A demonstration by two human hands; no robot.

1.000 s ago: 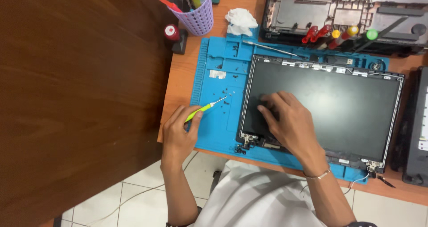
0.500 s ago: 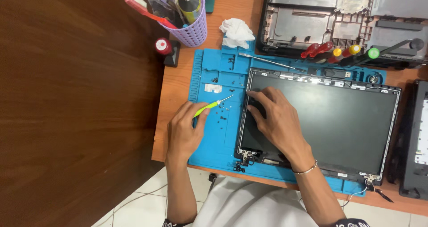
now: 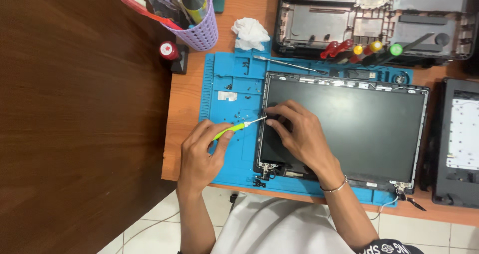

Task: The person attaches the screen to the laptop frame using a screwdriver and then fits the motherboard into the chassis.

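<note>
A dark laptop screen panel (image 3: 364,124) lies in its lid frame on a blue repair mat (image 3: 232,94). My left hand (image 3: 199,156) grips a small screwdriver with a green handle (image 3: 232,129); its metal tip points right and reaches the panel's left edge. My right hand (image 3: 299,134) rests on the left part of the panel, fingers spread, with fingertips at that same left edge close to the tip. A thin bracelet circles my right wrist. Several tiny dark screws lie on the mat just above the screwdriver.
An opened laptop base (image 3: 374,19) sits at the back with several coloured-handled screwdrivers (image 3: 364,49) before it. A purple tool basket (image 3: 192,19), a red-capped bottle (image 3: 168,50) and a crumpled tissue (image 3: 249,33) stand at the back left. Another dark laptop part (image 3: 459,139) lies right. A brown tabletop (image 3: 75,109) fills the left.
My left hand brought the screwdriver rightwards until its tip reached the panel's left edge. My right hand slid left across the panel toward that edge. The camera view also shifted.
</note>
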